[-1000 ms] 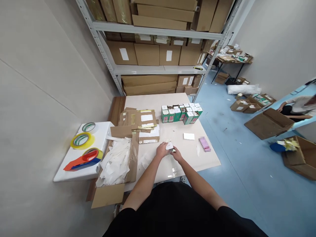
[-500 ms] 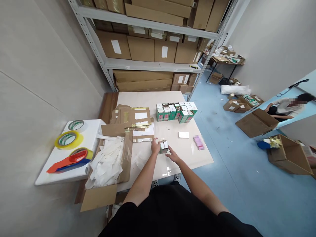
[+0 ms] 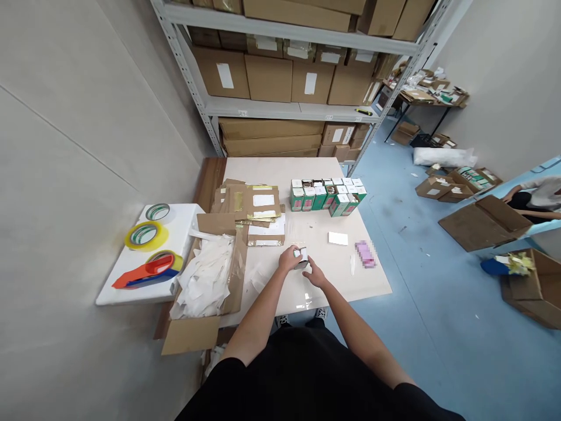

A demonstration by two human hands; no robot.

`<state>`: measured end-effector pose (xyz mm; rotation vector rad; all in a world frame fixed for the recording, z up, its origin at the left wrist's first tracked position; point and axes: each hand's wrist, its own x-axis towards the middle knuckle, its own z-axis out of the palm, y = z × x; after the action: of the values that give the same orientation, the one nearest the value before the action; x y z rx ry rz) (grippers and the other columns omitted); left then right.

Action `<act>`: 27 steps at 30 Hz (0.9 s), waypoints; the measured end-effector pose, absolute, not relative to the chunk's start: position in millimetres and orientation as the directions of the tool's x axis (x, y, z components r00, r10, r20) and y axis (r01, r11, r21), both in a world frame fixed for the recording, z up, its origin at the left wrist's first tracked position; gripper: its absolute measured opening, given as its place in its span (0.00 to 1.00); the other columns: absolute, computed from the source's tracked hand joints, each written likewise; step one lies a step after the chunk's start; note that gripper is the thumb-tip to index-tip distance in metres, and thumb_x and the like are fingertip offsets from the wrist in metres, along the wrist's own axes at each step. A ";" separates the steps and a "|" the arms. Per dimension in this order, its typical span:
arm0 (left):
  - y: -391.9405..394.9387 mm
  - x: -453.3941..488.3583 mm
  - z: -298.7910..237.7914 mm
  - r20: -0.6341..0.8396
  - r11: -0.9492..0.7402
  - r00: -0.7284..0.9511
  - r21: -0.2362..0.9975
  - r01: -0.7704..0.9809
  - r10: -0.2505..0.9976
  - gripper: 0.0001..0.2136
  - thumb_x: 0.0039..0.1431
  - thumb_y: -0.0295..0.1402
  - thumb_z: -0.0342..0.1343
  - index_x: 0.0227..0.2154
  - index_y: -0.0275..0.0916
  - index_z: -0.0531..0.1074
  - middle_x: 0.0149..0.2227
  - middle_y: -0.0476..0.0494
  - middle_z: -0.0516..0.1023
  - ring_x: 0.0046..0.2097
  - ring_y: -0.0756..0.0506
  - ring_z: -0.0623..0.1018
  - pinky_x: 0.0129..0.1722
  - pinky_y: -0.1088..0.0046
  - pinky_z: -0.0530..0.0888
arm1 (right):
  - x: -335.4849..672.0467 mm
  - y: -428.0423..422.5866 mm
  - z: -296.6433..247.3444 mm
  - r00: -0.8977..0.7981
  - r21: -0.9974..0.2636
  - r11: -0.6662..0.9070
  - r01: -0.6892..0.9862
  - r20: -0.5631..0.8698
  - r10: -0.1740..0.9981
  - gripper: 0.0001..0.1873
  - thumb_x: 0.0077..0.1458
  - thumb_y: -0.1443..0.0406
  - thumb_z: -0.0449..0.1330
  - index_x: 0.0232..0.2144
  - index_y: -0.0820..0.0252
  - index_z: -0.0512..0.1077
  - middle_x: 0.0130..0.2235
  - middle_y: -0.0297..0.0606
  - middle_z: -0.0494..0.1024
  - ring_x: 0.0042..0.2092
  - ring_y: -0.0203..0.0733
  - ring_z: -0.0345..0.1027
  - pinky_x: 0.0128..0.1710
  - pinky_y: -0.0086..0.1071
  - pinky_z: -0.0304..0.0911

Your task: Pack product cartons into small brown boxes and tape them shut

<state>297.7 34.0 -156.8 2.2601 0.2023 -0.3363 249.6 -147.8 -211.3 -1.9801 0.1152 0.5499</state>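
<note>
A small carton (image 3: 300, 264) with white top flaps is between my hands near the front of the table, slightly tilted. My left hand (image 3: 288, 259) is closed around its left side, thumb near the top flaps. On the other side, my right hand (image 3: 315, 274) has its fingertips at the carton's right edge. A flat white box (image 3: 338, 238) lies just beyond, with a blurred pink-purple packet (image 3: 365, 255) to its right. Farther back stand rows of green and white cartons (image 3: 308, 199); some have open tops.
Flattened cardboard (image 3: 263, 200) is stacked at the table's left. An open box (image 3: 190, 335) holds white paper pieces. Tape rolls (image 3: 144, 234) and an orange tape dispenser (image 3: 144, 274) lie on a white block. Shelving (image 3: 289, 108) stands behind. A person (image 3: 541, 196) sits at far right.
The view has swung left, so the scene sits farther right. My left hand has come further over the small carton's top, and the carton has tilted. My right fingers are closer against it.
</note>
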 end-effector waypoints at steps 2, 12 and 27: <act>33.1 298.1 -155.7 -0.299 -0.675 0.954 0.699 0.234 0.022 0.17 0.56 0.36 0.64 0.48 0.46 0.75 0.51 0.45 0.81 0.50 0.41 0.79 0.49 0.69 0.71 | 249.4 -147.1 -209.6 0.900 -0.825 -0.480 -0.296 -0.410 0.149 0.46 0.50 0.65 0.66 0.70 0.51 0.58 0.69 0.42 0.66 0.69 0.55 0.61 0.69 0.50 0.55; 27.0 312.7 -155.4 -0.335 -0.717 0.941 0.641 0.273 0.059 0.12 0.57 0.34 0.61 0.44 0.42 0.76 0.45 0.40 0.83 0.50 0.39 0.80 0.49 0.68 0.72 | 254.7 -150.6 -202.5 0.906 -0.835 -0.483 -0.262 -0.386 0.176 0.44 0.48 0.65 0.68 0.67 0.50 0.63 0.66 0.42 0.71 0.65 0.55 0.67 0.65 0.49 0.60; 47.1 279.5 -196.3 -0.169 -0.304 0.975 0.945 0.119 -0.143 0.41 0.46 0.27 0.69 0.66 0.41 0.65 0.65 0.34 0.71 0.63 0.38 0.73 0.63 0.62 0.69 | 284.0 -116.0 -182.7 0.908 -0.644 -0.679 -0.353 -0.412 -0.081 0.20 0.56 0.54 0.67 0.47 0.57 0.74 0.46 0.50 0.83 0.50 0.56 0.77 0.49 0.40 0.66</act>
<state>279.5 47.1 -196.3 1.8618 -0.0176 -0.2588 284.0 -116.0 -182.7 -2.2929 0.3076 0.4533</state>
